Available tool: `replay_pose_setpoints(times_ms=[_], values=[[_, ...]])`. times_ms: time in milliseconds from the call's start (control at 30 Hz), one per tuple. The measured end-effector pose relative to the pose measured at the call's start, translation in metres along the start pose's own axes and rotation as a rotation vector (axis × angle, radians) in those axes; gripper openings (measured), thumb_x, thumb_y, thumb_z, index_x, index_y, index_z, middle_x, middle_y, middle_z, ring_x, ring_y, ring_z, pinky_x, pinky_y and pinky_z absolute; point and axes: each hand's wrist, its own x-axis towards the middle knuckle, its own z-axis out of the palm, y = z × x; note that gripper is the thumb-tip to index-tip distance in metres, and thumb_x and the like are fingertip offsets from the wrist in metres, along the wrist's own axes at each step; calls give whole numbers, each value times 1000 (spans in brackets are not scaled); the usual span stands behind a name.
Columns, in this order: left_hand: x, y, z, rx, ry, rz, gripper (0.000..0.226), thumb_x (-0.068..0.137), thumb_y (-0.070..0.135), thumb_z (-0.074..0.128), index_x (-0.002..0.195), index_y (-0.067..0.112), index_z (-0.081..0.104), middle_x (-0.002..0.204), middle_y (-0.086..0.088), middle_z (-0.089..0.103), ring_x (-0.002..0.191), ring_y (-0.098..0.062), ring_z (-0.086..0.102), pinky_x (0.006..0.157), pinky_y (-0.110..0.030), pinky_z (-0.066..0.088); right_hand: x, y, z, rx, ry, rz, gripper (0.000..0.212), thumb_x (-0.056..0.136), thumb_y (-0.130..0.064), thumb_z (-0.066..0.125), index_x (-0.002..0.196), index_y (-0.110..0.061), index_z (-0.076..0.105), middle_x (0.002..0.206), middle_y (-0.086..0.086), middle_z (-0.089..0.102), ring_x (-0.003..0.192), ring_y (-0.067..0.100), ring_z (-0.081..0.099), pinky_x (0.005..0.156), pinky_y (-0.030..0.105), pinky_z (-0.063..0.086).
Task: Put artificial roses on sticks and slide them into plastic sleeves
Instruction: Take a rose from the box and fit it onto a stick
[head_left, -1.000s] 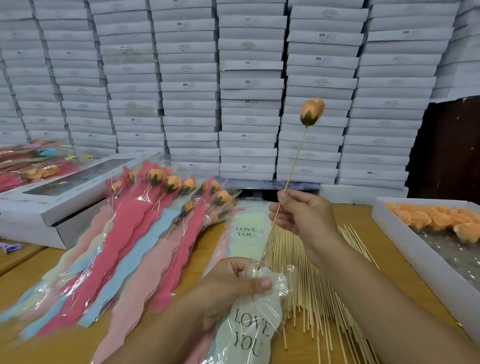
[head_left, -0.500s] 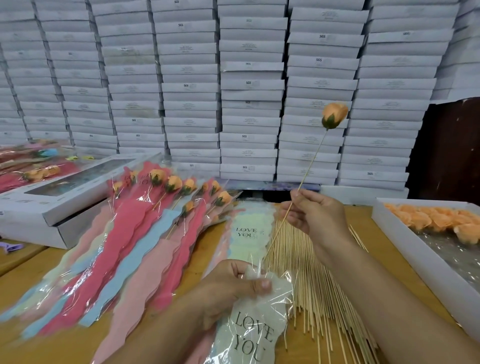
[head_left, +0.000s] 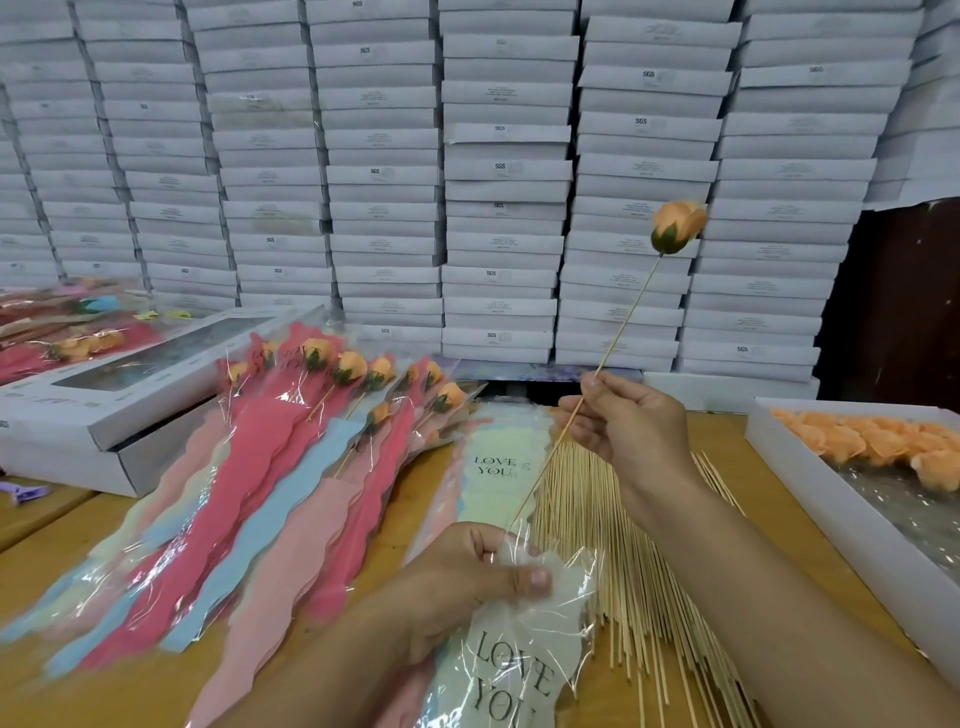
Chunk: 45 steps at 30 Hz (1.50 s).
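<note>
My right hand (head_left: 631, 421) pinches a thin wooden stick (head_left: 621, 332) that carries an orange artificial rose (head_left: 677, 227) at its upper end, tilted up and to the right. The stick's lower tip reaches the mouth of a clear plastic sleeve (head_left: 514, 649) printed "LOVE YOU", which my left hand (head_left: 467, 577) grips at its top edge with the thumb on the film. More empty sleeves (head_left: 493, 457) lie flat beyond it. Bare sticks (head_left: 623, 561) lie in a pile under my right forearm.
Finished sleeved roses (head_left: 291, 467) in pink, red and blue fan out on the left of the wooden table (head_left: 67, 691). A white tray (head_left: 810, 499) of loose orange rose heads stands at the right. White boxes (head_left: 104, 410) sit at left; stacked white cartons (head_left: 504, 182) form the back wall.
My right hand has swung the stick and rose further to the right and tilted it more. The stick's tip stays at the sleeve's mouth; my left hand has kept its grip.
</note>
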Motion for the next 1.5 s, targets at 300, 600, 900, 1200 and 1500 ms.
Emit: replay_pose_setpoints(times_ms=[300,600,900,1200,1500], values=[[-2,3,2,-64,0,-19,21,69,24,86,74,7,75,85,-8,74,80,-15,70,69,-21,52,-8,12,3,-158,-138,75,26,94,-14,67,117,-4,65,70,7,75,61,16,71,49,18,53],[1,2,-2,-126,-58,-25,20,85,22,78,91,4,76,90,-16,73,77,-22,70,74,-30,57,-15,22,-6,-298,-256,180,10,94,-16,67,104,-11,67,77,10,77,63,16,73,49,20,53],[2,3,-5,-197,0,11,30,80,16,80,96,-9,73,90,-21,73,72,-25,70,66,-28,56,-22,25,-29,-546,-422,240,10,88,-22,74,90,-13,78,85,6,77,69,8,70,58,19,53],[-1,5,-3,-221,17,-7,43,77,17,81,103,-14,66,87,-19,72,70,-24,69,67,-29,56,-6,4,-23,-287,-188,52,43,92,-8,66,125,-30,51,103,3,75,81,18,75,61,26,56],[-5,9,1,-195,-22,-21,34,82,15,81,104,-5,63,81,-16,69,66,-22,66,63,-27,53,-4,1,-20,-433,-224,-74,25,101,-14,50,121,-21,64,112,-6,72,101,15,69,74,27,54]])
